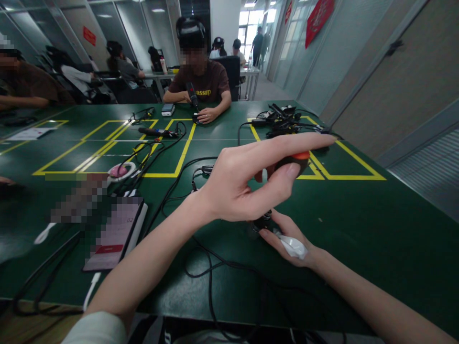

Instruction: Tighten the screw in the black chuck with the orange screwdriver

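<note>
My left hand (pixel 247 181) is raised over the green table (pixel 358 224), curled around a black tool with an orange band (pixel 300 157), its index finger stretched out straight along the top. Just below it, my right hand (pixel 287 239) rests on the table. Its fingertips pinch a small black part (pixel 263 222), and a crumpled white wad (pixel 294 246) lies in its palm. The tool's lower end is hidden behind my left hand, so I cannot tell whether it touches the part.
Black cables (pixel 211 267) loop across the table in front of me. A phone (pixel 118 234) and a pink tape roll (pixel 120 171) lie to the left, and a heap of cables and chargers (pixel 283 119) sits at the far right. Opposite, a person holds a black power tool (pixel 191 95).
</note>
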`<action>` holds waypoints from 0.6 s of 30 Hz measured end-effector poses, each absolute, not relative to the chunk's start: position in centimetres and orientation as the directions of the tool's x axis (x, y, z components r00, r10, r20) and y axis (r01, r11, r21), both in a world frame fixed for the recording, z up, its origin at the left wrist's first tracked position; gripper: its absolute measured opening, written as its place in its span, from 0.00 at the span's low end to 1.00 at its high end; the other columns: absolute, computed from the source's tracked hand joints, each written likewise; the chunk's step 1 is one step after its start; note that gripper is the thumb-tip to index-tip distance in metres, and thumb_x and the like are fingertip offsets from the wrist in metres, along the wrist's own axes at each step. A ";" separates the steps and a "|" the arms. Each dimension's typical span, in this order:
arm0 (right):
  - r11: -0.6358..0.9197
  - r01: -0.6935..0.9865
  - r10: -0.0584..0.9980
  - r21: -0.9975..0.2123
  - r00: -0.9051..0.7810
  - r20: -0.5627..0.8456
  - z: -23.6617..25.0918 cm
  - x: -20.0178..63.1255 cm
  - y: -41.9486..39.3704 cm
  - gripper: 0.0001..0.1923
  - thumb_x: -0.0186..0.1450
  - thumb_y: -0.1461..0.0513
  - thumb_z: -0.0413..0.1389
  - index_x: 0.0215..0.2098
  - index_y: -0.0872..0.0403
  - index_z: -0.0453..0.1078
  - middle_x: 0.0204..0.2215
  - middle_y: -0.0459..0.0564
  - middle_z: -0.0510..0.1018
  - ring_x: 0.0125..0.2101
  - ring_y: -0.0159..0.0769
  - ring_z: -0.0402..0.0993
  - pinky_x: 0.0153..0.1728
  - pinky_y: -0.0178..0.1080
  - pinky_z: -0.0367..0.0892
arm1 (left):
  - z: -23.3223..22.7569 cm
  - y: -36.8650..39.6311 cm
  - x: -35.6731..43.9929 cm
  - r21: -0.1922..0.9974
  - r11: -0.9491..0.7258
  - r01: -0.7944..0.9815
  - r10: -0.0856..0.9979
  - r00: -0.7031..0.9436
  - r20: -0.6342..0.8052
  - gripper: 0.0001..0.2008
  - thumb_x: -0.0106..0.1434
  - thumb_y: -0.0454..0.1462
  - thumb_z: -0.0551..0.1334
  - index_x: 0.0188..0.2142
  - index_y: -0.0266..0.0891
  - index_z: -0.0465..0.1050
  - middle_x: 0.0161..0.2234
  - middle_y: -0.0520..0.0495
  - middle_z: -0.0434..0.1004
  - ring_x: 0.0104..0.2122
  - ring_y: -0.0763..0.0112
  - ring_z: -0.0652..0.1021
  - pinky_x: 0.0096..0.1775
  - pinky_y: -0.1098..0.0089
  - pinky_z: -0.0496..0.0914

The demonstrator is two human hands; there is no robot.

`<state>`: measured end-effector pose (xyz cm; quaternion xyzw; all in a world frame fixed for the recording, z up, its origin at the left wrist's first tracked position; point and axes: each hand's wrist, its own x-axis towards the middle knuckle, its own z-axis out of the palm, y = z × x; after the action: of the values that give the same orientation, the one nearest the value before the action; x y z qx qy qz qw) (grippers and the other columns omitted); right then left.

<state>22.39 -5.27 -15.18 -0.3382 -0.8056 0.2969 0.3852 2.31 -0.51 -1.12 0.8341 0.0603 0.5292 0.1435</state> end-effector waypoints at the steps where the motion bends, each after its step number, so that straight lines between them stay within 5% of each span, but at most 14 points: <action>1: 0.587 0.320 0.778 -0.744 -0.477 0.409 -15.2 22.4 -5.3 0.17 0.75 0.57 0.56 0.58 0.54 0.72 0.47 0.58 0.86 0.44 0.45 0.85 0.50 0.45 0.80 | -1.1 -0.5 2.4 0.288 -0.957 -0.044 0.243 0.422 0.873 0.14 0.74 0.33 0.56 0.54 0.40 0.75 0.48 0.50 0.86 0.40 0.75 0.86 0.41 0.74 0.83; 6: 0.570 0.319 0.785 -0.758 -0.483 0.387 -15.3 22.5 -5.3 0.15 0.74 0.58 0.56 0.56 0.54 0.74 0.48 0.59 0.86 0.47 0.48 0.85 0.53 0.47 0.79 | -1.2 -0.2 2.7 0.215 -0.976 -0.024 0.192 0.369 0.909 0.09 0.72 0.34 0.61 0.49 0.39 0.76 0.50 0.47 0.85 0.43 0.74 0.86 0.47 0.73 0.83; 14: 0.552 0.316 0.791 -0.771 -0.491 0.366 -15.2 22.6 -5.2 0.17 0.74 0.58 0.57 0.59 0.54 0.73 0.50 0.60 0.86 0.47 0.48 0.85 0.53 0.48 0.79 | -1.5 0.4 3.0 0.107 -0.989 0.099 0.132 0.290 0.948 0.08 0.68 0.40 0.68 0.39 0.39 0.72 0.31 0.54 0.79 0.27 0.81 0.78 0.33 0.75 0.77; 18: 0.560 0.326 0.789 -0.762 -0.491 0.370 -15.1 22.6 -5.2 0.16 0.74 0.58 0.56 0.58 0.54 0.73 0.50 0.60 0.86 0.47 0.48 0.85 0.53 0.48 0.79 | -1.7 0.2 3.1 0.173 -0.984 0.034 0.175 0.333 0.927 0.06 0.71 0.36 0.65 0.46 0.39 0.73 0.41 0.50 0.85 0.34 0.78 0.84 0.41 0.76 0.80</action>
<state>22.57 -5.25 -15.07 -0.3468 -0.8035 0.3158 0.3667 3.12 0.17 -1.67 0.8140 0.0642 0.5741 0.0612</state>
